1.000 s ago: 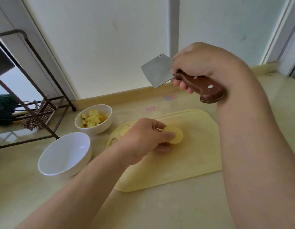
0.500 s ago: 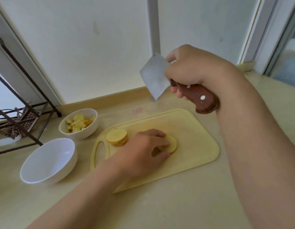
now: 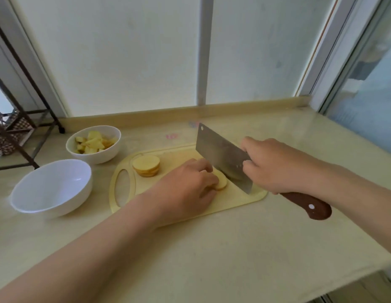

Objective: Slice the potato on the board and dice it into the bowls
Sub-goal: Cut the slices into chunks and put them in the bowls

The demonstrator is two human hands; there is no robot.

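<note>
Since the counter (image 3: 212, 259) carries everything, we log from it downward: the board (image 3: 174, 157) lies mid-counter, with the near bowl (image 3: 58, 204) and the bowl of dice (image 3: 96, 157) to its left. Our right hand (image 3: 275, 165) grips the cleaver (image 3: 220, 156) by its handle, the blade low and its edge running away from us. Our left hand (image 3: 188, 184) pins the potato slices (image 3: 220, 183) with curled fingers, just left of the blade. A spare stack (image 3: 146, 165) sits near the board's slot.

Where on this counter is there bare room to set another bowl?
Bare counter: nearer than the cutting board, and right of it behind the right hand. Crowded: empty bowl and potato bowl left of the board; left hand, cleaver, slices on it.
</note>
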